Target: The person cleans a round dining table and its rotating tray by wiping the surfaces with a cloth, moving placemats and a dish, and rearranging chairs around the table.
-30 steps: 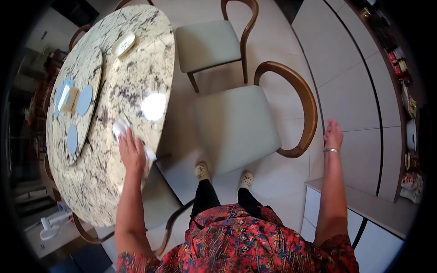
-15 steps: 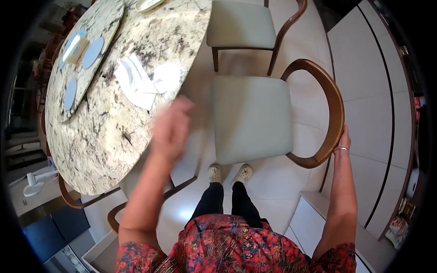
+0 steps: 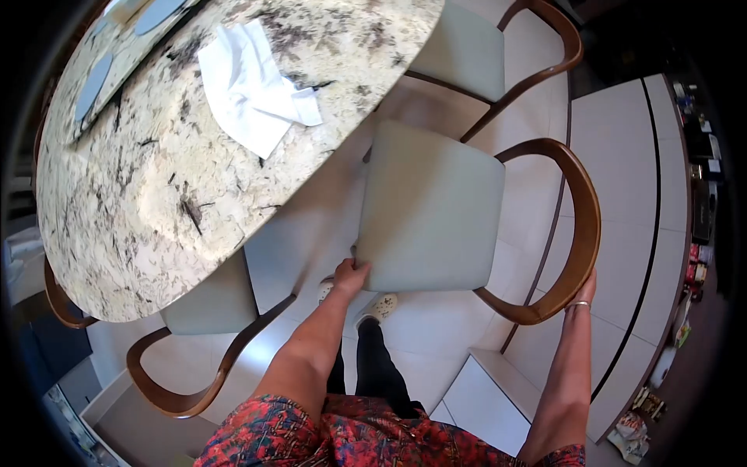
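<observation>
The person's left hand [image 3: 352,278] has moved from the edge of the worktop [image 3: 109,226] to the near left corner of the chair [image 3: 432,210], where its fingers are clamped on the seat. The right hand [image 3: 587,286] touches the outer side of the curved backrest [image 3: 589,210]; its fingers are partly hidden, so one cannot tell whether they grip. The chair stands beside the worktop, on the floor [image 3: 436,323] between it and the pale cabinets [image 3: 615,194]. Its seat is squarish, smooth and grey-green with rounded corners; the backrest is a brown, wood-like loop. A crumpled white cloth [image 3: 249,89] lies on the speckled stone worktop. Two similar chairs stand beyond, a far chair [image 3: 471,54] and a near-left chair [image 3: 214,300], both partly under the worktop's edge.
</observation>
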Tool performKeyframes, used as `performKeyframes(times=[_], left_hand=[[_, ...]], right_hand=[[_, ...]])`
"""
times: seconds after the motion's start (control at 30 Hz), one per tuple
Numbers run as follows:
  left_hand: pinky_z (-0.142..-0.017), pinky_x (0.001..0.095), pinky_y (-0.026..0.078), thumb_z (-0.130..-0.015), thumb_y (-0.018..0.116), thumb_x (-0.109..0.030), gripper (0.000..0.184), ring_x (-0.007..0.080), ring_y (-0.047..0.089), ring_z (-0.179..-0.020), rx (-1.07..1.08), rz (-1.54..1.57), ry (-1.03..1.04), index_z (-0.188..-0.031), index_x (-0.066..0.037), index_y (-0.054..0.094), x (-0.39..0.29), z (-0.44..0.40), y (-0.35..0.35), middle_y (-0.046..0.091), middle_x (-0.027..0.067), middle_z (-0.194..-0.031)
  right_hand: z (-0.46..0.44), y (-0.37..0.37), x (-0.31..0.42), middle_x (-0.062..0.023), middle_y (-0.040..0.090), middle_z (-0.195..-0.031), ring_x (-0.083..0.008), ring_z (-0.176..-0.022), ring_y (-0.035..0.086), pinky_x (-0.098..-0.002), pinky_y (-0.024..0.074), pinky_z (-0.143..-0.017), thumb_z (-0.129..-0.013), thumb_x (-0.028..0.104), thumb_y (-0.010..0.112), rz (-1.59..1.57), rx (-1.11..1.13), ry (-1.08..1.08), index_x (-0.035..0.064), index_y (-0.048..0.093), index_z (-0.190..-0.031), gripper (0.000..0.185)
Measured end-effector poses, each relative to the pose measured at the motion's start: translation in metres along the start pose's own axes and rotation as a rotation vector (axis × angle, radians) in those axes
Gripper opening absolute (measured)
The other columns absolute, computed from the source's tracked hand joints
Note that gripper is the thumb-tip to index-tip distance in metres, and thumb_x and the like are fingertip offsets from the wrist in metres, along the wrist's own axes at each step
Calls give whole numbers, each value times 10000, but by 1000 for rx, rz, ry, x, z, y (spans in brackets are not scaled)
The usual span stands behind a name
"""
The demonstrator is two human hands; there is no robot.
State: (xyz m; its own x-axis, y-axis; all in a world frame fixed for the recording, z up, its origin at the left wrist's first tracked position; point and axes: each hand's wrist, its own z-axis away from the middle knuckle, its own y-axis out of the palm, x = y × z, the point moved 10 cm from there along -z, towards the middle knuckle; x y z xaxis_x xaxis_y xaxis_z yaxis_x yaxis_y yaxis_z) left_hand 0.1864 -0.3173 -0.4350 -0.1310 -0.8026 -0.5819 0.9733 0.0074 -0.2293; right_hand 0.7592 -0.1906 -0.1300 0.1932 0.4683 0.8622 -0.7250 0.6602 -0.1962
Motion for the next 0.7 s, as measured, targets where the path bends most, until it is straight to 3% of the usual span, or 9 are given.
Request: performKeyframes(times=[0.17, 0.27, 0.33, 0.37, 0.4, 0.5, 0.57, 0.63, 0.7], left_hand=[[-773, 386, 509, -738, 716, -434, 561, 275, 658, -866, -209, -112, 91, -1012, 49, 635, -7, -10, -56, 680, 180, -914], [-776, 387, 514, -733, 691, -490, 526, 298, 669, -844, -144, -198, 146, -915, 3, 686, 0, -51, -122, 690, 172, -889], [-757, 368, 506, -776, 675, -436, 471, 214, 642, -811, -124, -224, 111, -995, -19, 683, -1, -73, -173, 687, 110, -877], [-805, 390, 501, -832, 615, -374, 403, 254, 636, -890, -360, -604, 645, -1041, -34, 677, -45, -63, -198, 674, 135, -979], [-853, 413, 495, -889, 555, -312, 348, 295, 631, -968, -915, -1041, 1043, -1086, -49, 670, -75, -22, -218, 661, 161, -1081], [-867, 434, 486, -897, 524, -271, 326, 321, 616, -995, -919, -1184, 991, -1099, -50, 654, -79, 1, -219, 630, 174, -1140], [-881, 455, 478, -905, 492, -230, 309, 348, 600, -1022, -934, -1333, 956, -1111, -51, 638, -114, 29, -213, 599, 188, -1199], [-880, 449, 479, -869, 507, -227, 288, 372, 609, -990, 101, -983, 349, -1016, -19, 640, -136, 79, -159, 642, 197, -1060], [-851, 420, 492, -867, 581, -283, 305, 319, 639, -929, 376, -622, 493, -1034, -39, 653, -231, 200, -124, 672, 158, -976]], right_hand=[[25, 17, -18, -23, 624, -885, -166, -778, 590, -315, 506, -671, -935, 402, 455, -75, 118, -20, 123, 597, -1010, 322], [78, 59, -42, -25, 612, -916, -164, -837, 580, -315, 499, -723, -958, 373, 420, -141, 210, -65, 114, 585, -1003, 310], [132, 87, -60, -34, 603, -956, -173, -865, 577, -316, 493, -762, -964, 383, 406, -248, 73, -49, 96, 577, -1004, 337], [165, 105, -66, -33, 608, -967, -173, -869, 587, -316, 499, -761, -963, 392, 417, -233, 21, -41, 101, 573, -1031, 337], [192, 119, -71, -32, 614, -978, -172, -873, 596, -316, 505, -760, -962, 401, 427, -215, -31, -33, 106, 569, -1058, 341], [234, 145, -105, -47, 604, -1042, -178, -951, 581, -317, 483, -827, -965, 397, 422, -265, -30, 56, 97, 562, -1077, 350], [251, 154, -123, -37, 602, -866, -157, -736, 582, -302, 490, -633, -958, 405, 439, -219, -64, 111, 100, 569, -987, 333], [257, 152, -133, -18, 557, -760, -133, -613, 518, -285, 429, -526, -948, 401, 457, -60, 66, 155, 107, 563, -918, 314], [248, 141, -149, 50, 382, -544, -58, -393, 294, -232, 219, -350, -907, 349, 545, 226, 154, 172, 131, 525, -748, 271]])
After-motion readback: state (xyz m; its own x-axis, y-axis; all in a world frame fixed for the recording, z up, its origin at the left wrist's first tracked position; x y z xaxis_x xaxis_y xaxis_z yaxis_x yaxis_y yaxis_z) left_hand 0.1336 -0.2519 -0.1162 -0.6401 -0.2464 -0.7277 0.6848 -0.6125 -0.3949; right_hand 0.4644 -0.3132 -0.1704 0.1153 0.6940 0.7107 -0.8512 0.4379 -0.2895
